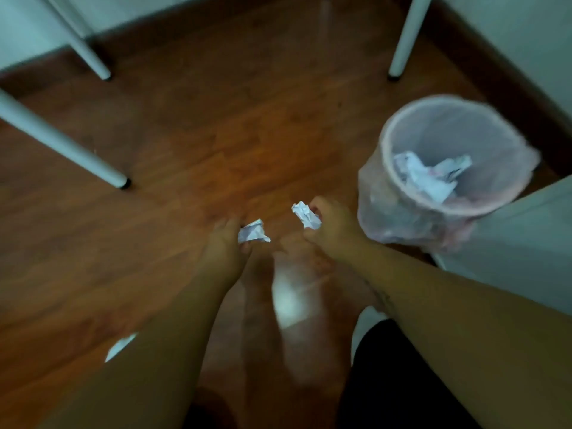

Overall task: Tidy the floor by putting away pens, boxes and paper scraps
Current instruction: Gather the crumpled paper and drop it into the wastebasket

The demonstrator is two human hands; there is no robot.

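Both forearms stretched low over the floor [154, 144], a paper scrap in each hand.

My left hand [223, 243] pinches one crumpled scrap [253, 232], my right hand [332, 226] another [306, 214]. I'd swing both right, over the bin [399, 134] rim, before letting go; more paper [428, 176] lies inside.

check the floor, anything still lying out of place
One thing: a white paper scrap lies on the brown wooden floor at lower left, beside the left forearm. Each hand, left hand and right hand, holds a crumpled paper ball; the lined pink bin stands upright with paper inside.
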